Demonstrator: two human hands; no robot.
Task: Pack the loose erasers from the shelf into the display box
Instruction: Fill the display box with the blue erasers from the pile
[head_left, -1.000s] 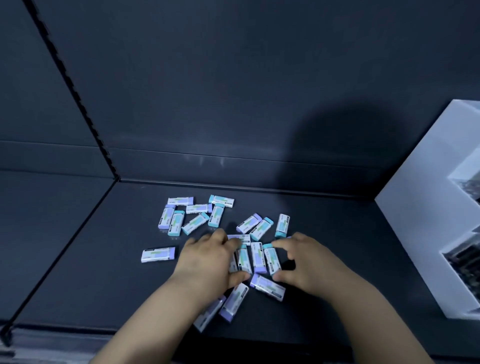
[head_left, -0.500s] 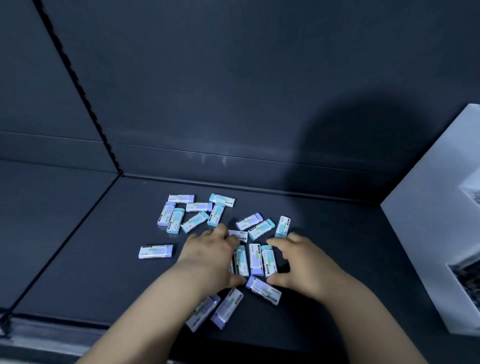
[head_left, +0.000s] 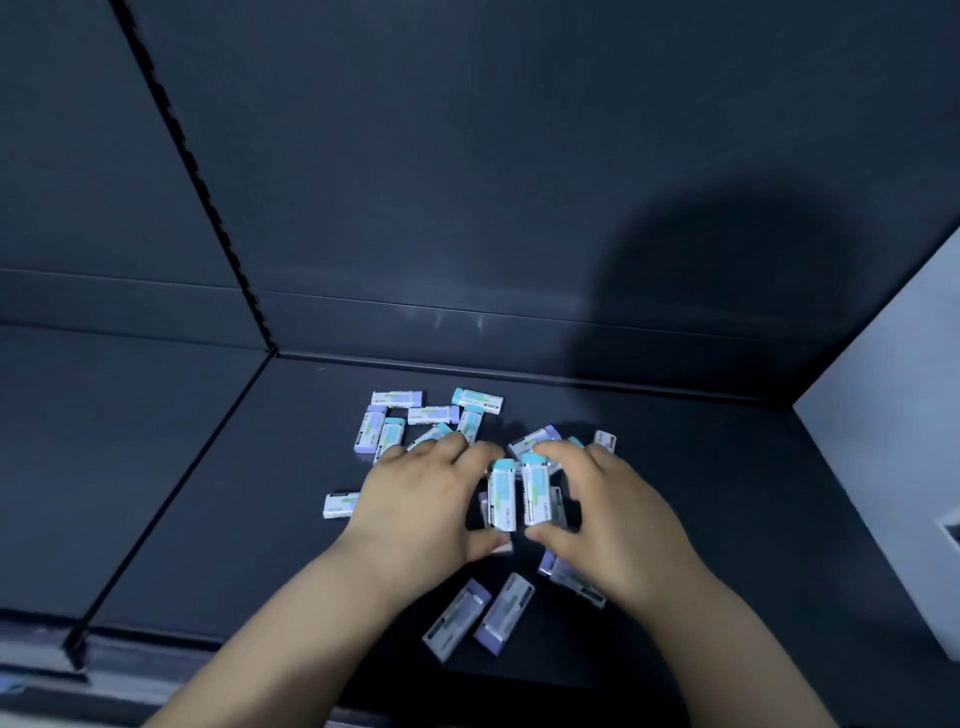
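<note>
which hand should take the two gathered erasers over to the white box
Right, probably. The right hand pinches one teal-capped eraser and lies on the side of the white display box; the left hand would need to cross over.

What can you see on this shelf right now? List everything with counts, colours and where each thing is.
Held erasers: two, white sleeves with teal ends, side by side, centre.
Loose erasers: over a dozen, teal or purple ends, scattered flat around those two, some partly covered.
Display box: one, white, right edge.
Shelf: one, dark grey, beneath everything.
Left hand: one, pinches the left held eraser.
Right hand: one, pinches the right held eraser.
</note>
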